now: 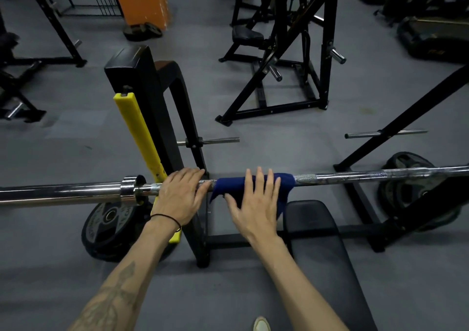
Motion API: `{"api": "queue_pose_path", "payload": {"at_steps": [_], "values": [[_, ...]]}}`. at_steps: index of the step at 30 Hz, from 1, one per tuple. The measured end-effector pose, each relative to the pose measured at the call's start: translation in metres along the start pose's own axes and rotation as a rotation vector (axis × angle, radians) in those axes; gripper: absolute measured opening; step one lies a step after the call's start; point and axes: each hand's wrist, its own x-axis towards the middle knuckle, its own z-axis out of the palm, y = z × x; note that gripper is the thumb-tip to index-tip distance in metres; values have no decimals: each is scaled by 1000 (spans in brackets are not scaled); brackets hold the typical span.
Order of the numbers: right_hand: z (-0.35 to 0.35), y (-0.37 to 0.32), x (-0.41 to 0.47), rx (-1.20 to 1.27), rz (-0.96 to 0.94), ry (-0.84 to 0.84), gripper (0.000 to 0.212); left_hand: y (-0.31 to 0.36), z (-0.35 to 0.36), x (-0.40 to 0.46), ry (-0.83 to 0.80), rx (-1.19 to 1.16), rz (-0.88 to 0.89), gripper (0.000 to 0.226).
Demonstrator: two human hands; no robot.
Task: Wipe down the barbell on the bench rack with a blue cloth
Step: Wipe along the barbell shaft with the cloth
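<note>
A steel barbell [355,175] lies across the bench rack, running left to right through the view. A blue cloth [285,182] is draped over the bar's middle part. My right hand [253,203] lies flat on the cloth with straight, spread fingers, pressing it onto the bar. My left hand [181,196] rests on the bar just left of the cloth, beside the rack upright, fingers reaching over the top of the bar; whether they wrap under it is hidden.
The black rack upright with a yellow guard [138,132] stands just behind my left hand. A black bench pad [327,254] lies below the bar. Weight plates [111,226] lean near both rack feet. Other black machines [284,51] stand on the grey floor beyond.
</note>
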Motion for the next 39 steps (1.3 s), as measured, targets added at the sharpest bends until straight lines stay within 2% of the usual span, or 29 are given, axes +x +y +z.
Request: {"api": "queue_pose_path", "payload": {"at_steps": [2,5,8,10,13,16,19,23,25,28,30,32,35,37,39], "values": [[2,-19,12,4,27,-21,84,0,0,-1,3,-3,-3,58],[2,-29,19,21,-92,-15,79,-2,-1,0,8,-8,-15,61],[-4,4,20,42,-290,-18,66,-4,0,1,-2,-5,-5,60],[-7,44,21,3,-332,24,59,-3,1,1,1,0,-2,60],[-10,78,15,10,-159,108,60,-2,2,1,10,20,-9,61],[2,27,12,23,49,86,75,-1,3,1,-9,29,-14,62],[11,-25,8,63,-104,32,83,-2,4,1,4,40,-14,61],[4,11,15,38,-325,-19,70,-3,1,2,2,40,-4,61],[1,55,16,29,-277,44,66,-1,-1,1,11,29,0,62],[-11,98,11,-20,-107,112,67,1,-2,0,35,43,8,63],[-8,76,12,1,46,110,78,0,-2,1,34,37,7,62],[3,27,13,78,102,99,90,0,-1,1,26,43,4,61],[15,-26,3,126,-88,14,91,-2,1,1,4,51,9,61],[11,-10,2,90,-266,-15,82,-3,2,-1,3,43,8,60],[7,29,7,46,-350,10,73,-3,1,-1,4,32,8,60]]}}
